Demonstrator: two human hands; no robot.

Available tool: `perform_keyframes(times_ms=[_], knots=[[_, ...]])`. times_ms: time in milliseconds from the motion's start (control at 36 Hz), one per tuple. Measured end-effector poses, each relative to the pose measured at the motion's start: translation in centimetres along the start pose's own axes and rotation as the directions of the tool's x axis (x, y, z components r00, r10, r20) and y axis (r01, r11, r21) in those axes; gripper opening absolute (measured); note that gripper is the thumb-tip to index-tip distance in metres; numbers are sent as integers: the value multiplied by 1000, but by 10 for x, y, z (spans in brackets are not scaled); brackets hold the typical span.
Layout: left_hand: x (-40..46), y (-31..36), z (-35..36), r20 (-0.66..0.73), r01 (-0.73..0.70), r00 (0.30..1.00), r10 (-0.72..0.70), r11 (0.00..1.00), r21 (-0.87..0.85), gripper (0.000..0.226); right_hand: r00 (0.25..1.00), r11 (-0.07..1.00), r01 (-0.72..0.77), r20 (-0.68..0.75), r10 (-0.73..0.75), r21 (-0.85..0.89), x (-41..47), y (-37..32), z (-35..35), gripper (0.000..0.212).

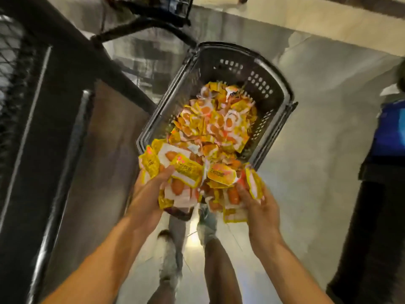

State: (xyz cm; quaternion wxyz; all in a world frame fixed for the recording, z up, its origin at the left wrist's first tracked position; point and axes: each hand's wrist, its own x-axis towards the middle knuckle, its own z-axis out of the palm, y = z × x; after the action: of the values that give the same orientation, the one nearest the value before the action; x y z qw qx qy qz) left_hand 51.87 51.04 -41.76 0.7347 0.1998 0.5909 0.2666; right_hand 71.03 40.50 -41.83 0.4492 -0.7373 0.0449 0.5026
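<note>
Looking straight down at a pale, glossy floor (306, 150) that fills most of the frame. A dark metal rack (54, 106) with mesh and slanting bars runs down the left side, and a blurred blue object (390, 132) sits at the right edge.

In the centre stands a dark plastic basket (274, 88), oblong with rounded corners and rows of small slots punched in its walls. It holds a loose heap of packets (219, 121): small, flat, crinkly sachets in yellow and white, each printed with an orange oval shape.

Below the basket's near rim, both bare forearms reach up from the bottom of the frame. The left hand (149, 194) and the right hand (260, 213) are cupped toward each other with fingers curled, clutching a bundle of packets (197, 178) between them. The bundle hangs just over the near rim, touching the heap, and some sachets droop loose beneath the palms. The person's legs (173, 249) show blurred below.

This looks like bulk handling of the sachets with both hands, at the basket's edge. Whether the load is going in or coming out cannot be told. The film looks slick, so the next move calls for keeping both palms pressed inward and moving the bundle as one mass, or strays will slide to the floor.
</note>
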Motion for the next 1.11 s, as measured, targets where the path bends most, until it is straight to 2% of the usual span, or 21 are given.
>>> perform_keyframes(times_ms=[250, 333, 389, 444, 528, 583, 667, 778, 861, 972, 1111], knots=[[76, 2, 5, -20, -21, 1000, 22, 998, 62, 44, 999, 999, 49, 4, -49, -5, 66, 6, 39, 48], [94, -6, 4, -48, 0, 999, 3, 997, 77, 48, 996, 998, 68, 60, -67, -11, 78, 15, 45, 48], [105, -15, 4, -100, 37, 995, -28, 995, 88, 47, 991, 994, 68, 119, -58, -85, 84, 22, 48, 46], [112, -24, 4, -162, 111, 983, -85, 982, 153, 43, 983, 983, 31, 184, 2, -179, 90, 32, 49, 42], [119, -35, 1, -259, 257, 946, -193, 936, 242, 43, 966, 959, -105, 201, 161, -264, 92, 43, 47, 55], [121, -37, -2, -291, 290, 933, -210, 919, 266, 41, 957, 935, -141, 195, 213, -326, 92, 46, 45, 58], [117, -35, -2, -325, 275, 930, -174, 915, 297, 41, 948, 924, -157, 211, 240, -347, 90, 45, 42, 47], [98, -24, -7, -312, 253, 942, -124, 874, 415, 39, 946, 923, -200, 181, 270, -330, 83, 39, 36, 57], [70, -5, -11, -312, 246, 945, -99, 844, 476, 35, 945, 884, -196, 159, 285, -424, 68, 25, 27, 61], [20, 27, -14, -283, 184, 958, -46, 854, 486, 14, 955, 787, -111, 153, 253, -607, 32, -14, 12, 56], [-59, 80, -7, -180, 57, 982, 48, 842, 536, 25, 961, 670, 54, 221, 166, -740, -29, -82, 4, 45]])
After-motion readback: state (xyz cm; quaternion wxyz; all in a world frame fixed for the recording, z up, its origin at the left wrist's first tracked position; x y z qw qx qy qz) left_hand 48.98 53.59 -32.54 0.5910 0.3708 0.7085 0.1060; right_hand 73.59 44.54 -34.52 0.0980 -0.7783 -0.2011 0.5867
